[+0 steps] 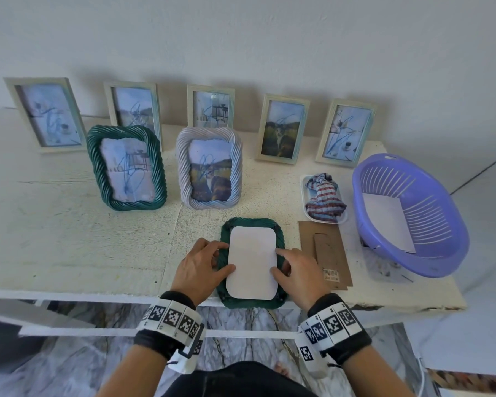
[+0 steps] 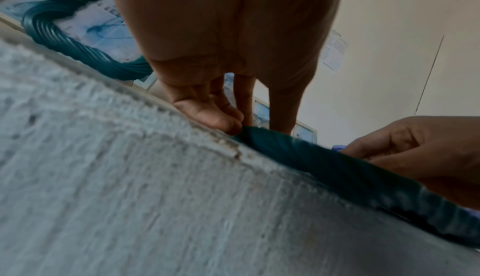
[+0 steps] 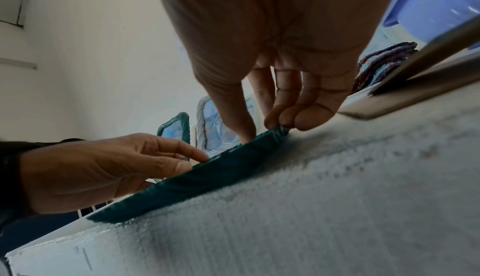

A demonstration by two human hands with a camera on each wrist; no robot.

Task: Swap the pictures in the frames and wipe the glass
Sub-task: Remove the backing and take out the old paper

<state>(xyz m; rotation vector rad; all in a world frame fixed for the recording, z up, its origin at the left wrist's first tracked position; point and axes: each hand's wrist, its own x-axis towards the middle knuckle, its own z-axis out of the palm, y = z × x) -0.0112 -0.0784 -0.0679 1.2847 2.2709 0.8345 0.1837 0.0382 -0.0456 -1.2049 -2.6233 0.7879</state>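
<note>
Both hands flank a face-down green twisted frame (image 1: 252, 302) at the table's (image 1: 69, 247) near edge, left hand (image 1: 198, 267) and right hand (image 1: 301, 272) pinching the white picture sheet (image 1: 252, 262) lying in its back.

Bare hands, bare forearms. Each wrist: black fabric band (image 1: 166, 340), topped by white segmented strap (image 1: 173, 316) printed with black square markers. Right strap (image 1: 331, 322) same. Dark trousers (image 1: 238, 379).
</note>
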